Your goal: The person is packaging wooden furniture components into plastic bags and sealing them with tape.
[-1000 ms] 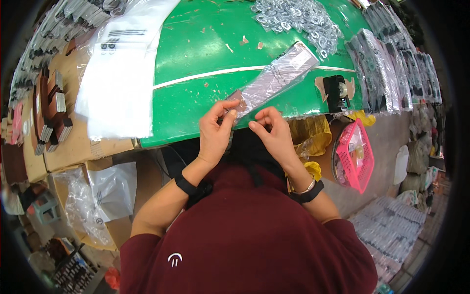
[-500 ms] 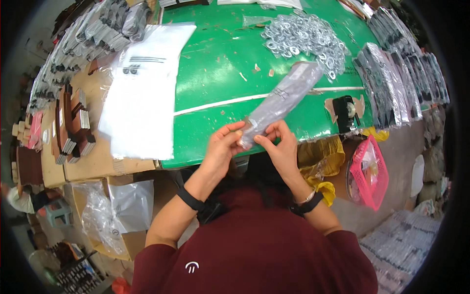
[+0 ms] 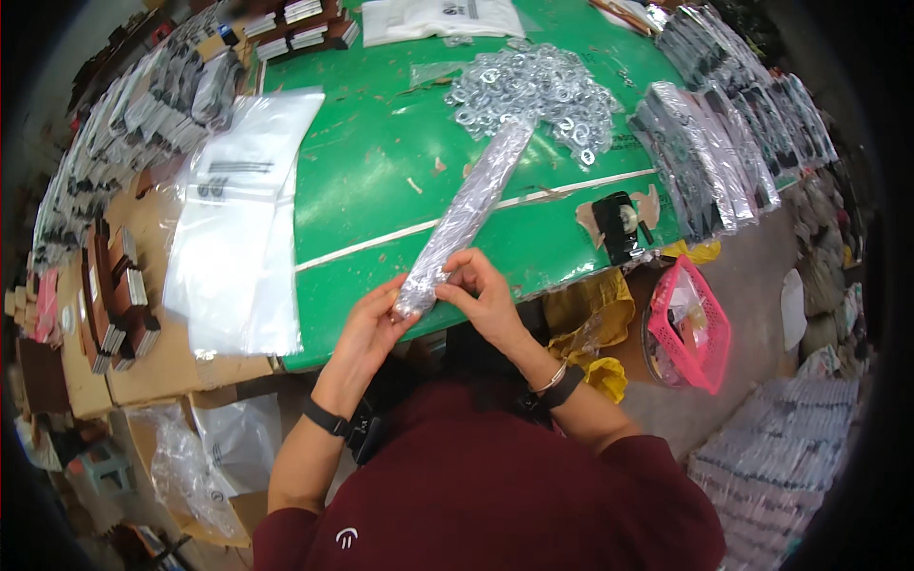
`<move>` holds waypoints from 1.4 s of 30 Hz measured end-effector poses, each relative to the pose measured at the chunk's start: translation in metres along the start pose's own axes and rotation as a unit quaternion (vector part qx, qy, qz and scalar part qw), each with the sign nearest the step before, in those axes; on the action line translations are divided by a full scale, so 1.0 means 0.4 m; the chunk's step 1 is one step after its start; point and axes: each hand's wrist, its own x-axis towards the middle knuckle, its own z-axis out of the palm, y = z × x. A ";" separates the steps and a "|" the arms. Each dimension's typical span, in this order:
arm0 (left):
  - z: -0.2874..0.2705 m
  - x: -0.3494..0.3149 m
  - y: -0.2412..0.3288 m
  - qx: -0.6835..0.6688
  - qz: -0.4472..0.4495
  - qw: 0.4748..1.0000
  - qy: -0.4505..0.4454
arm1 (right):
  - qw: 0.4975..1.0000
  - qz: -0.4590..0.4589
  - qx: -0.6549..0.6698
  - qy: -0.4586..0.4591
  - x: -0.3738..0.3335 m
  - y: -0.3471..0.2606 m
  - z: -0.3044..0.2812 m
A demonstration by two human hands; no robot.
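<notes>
A long, narrow package in a shiny clear plastic bag (image 3: 466, 214) lies slantwise over the green tabletop, its far end reaching the pile of small clear bags with ring-shaped pieces (image 3: 533, 90). My left hand (image 3: 373, 322) is closed on the package's near end, with fingers under the plastic. On its right edge, just above that end, my right hand (image 3: 484, 297) pinches the plastic between thumb and fingers. What the wrap contains cannot be made out. To the left lies a stack of flat clear plastic bags (image 3: 233, 247) with dark printing.
Stacks of wrapped packages stand at the right (image 3: 700, 162) and left (image 3: 143, 124). Brown wooden pieces (image 3: 114, 285) lie on cardboard at left. A black tape dispenser (image 3: 619, 226) sits near the table's right front edge. Beyond that edge is a pink basket (image 3: 700, 328).
The package has turned: its wrap now looks shinier and tighter, and its printed side no longer shows. Both hands sit lower and further left in view, which has itself shifted.
</notes>
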 end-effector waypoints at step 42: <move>0.327 0.184 0.002 0.739 0.449 0.492 0.100 | 0.946 0.048 -0.073 0.313 -0.225 -0.137 -0.572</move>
